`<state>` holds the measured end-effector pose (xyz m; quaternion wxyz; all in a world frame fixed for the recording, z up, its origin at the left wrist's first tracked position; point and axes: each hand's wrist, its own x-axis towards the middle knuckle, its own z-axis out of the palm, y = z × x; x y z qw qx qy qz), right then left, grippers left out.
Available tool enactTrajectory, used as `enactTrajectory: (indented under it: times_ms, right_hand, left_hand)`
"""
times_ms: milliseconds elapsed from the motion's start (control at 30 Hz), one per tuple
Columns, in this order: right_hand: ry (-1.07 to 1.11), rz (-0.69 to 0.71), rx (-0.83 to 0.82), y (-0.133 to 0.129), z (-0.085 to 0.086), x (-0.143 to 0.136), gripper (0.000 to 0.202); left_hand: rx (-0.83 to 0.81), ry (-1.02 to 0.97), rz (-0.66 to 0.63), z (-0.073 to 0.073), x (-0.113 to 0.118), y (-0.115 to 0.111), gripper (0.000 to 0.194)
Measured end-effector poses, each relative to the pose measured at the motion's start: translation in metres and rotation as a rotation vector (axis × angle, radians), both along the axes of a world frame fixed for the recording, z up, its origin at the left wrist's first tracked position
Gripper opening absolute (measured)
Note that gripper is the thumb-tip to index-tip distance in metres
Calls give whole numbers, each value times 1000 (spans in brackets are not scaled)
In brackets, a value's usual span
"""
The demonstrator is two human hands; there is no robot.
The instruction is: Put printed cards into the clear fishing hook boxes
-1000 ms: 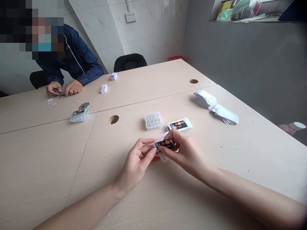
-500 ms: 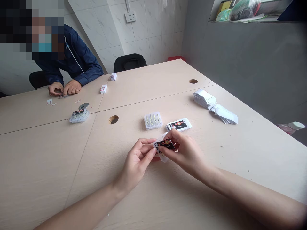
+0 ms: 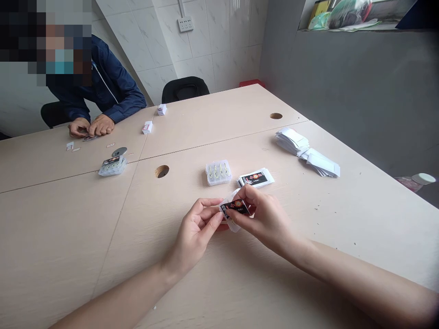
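Observation:
My left hand (image 3: 194,230) grips the left edge of a small clear plastic box (image 3: 234,226) between thumb and fingers. Against the box lies a black printed label (image 3: 236,207) with a red and orange design, pinched by my right hand (image 3: 269,219). Something red, mostly hidden, shows on the table below the box. Just beyond my hands sits another clear plastic box (image 3: 218,172) with several metal hook-like pieces inside. To its right is a stack of white-edged printed labels (image 3: 258,177), close to my right fingers.
White paper pieces (image 3: 292,141) are piled at the right, with more fanned out (image 3: 322,163). At the left, more clear boxes (image 3: 112,166) lie near a metal disc (image 3: 120,151). A co-worker's hands (image 3: 92,127) handle something small. Cable holes (image 3: 162,171) pierce the table.
Almost nothing differs. Both hands stay around the plastic box and label, and the whole view has shifted very slightly.

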<state>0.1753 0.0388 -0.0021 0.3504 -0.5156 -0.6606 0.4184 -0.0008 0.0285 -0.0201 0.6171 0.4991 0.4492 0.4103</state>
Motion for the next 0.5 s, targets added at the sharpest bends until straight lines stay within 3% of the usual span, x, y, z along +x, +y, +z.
enactTrajectory:
  times_ms: [500]
  right_hand:
    - [-15,9,1,0,0,0,13]
  left_hand:
    - [7,17,-7,1,0,0,20]
